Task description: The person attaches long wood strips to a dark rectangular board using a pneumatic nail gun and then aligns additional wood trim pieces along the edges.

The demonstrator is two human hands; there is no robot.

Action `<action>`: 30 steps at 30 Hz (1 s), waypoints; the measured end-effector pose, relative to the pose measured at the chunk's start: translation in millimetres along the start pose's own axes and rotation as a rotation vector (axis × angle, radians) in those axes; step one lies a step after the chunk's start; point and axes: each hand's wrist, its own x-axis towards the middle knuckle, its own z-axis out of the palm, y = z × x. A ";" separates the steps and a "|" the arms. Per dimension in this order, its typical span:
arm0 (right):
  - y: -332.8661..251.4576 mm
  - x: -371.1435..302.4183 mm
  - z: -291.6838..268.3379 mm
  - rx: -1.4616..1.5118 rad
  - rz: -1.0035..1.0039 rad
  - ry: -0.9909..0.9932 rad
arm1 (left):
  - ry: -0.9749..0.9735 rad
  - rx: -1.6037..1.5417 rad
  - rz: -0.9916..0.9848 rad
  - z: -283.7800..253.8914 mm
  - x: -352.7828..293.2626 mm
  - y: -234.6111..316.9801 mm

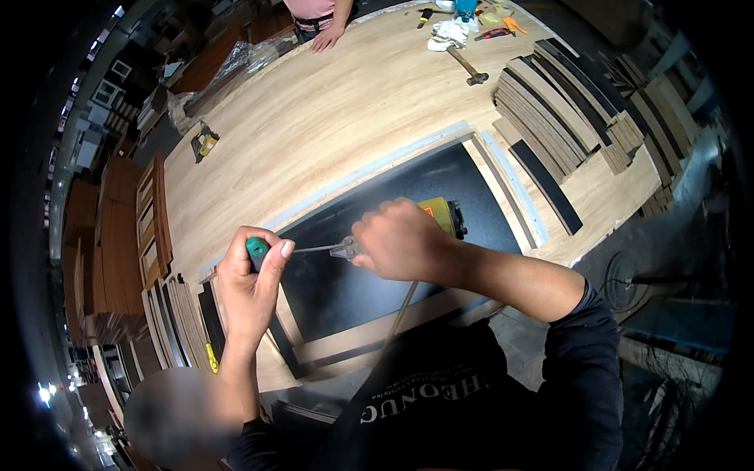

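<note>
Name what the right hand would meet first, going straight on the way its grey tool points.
The right hand would likely first meet the thin metal shaft ahead of its grey tool, then the left hand; depth is unclear.

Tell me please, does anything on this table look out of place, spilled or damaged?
Nothing looks clearly spilled or damaged. Slightly untidy: a crumpled white bundle lies by the hammer at the far right, and one dark strip lies on its own beside the uneven stack of strips.

Pale printed lettering (425,399) on black shirt (471,436)
</note>
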 end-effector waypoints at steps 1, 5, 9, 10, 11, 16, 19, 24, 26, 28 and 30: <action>0.1 0.0 1.0 -0.004 -0.006 0.010 | -0.015 -0.002 0.003 0.8 -0.1 -0.8; -0.2 1.4 1.1 -0.002 -0.002 -0.003 | -0.050 0.023 0.014 0.7 0.2 -1.5; 2.6 1.4 4.4 0.005 -0.007 0.023 | -0.052 0.077 0.046 1.8 1.2 2.9; 2.6 1.6 3.9 0.003 0.000 0.018 | -0.059 0.087 0.049 1.8 1.8 3.6; 2.6 1.7 3.4 0.001 0.007 0.012 | -0.067 0.095 0.051 2.0 2.5 4.1; 3.1 1.6 2.0 0.022 0.016 -0.006 | -0.089 0.133 0.080 3.0 4.7 8.6; 3.7 0.5 1.9 0.021 0.010 -0.003 | -0.102 0.149 0.092 3.3 5.5 12.5; 2.9 2.0 -0.2 0.023 0.021 -0.040 | -0.127 0.218 0.152 3.5 7.8 17.8; 3.0 1.7 0.8 0.024 0.009 -0.026 | -0.186 0.265 0.188 1.8 9.1 20.1; 3.1 0.5 4.6 0.023 -0.010 0.027 | -0.239 0.362 0.284 0.0 11.9 26.0; 2.0 0.7 7.2 0.021 -0.019 0.048 | -0.284 0.506 0.440 -0.1 17.0 35.7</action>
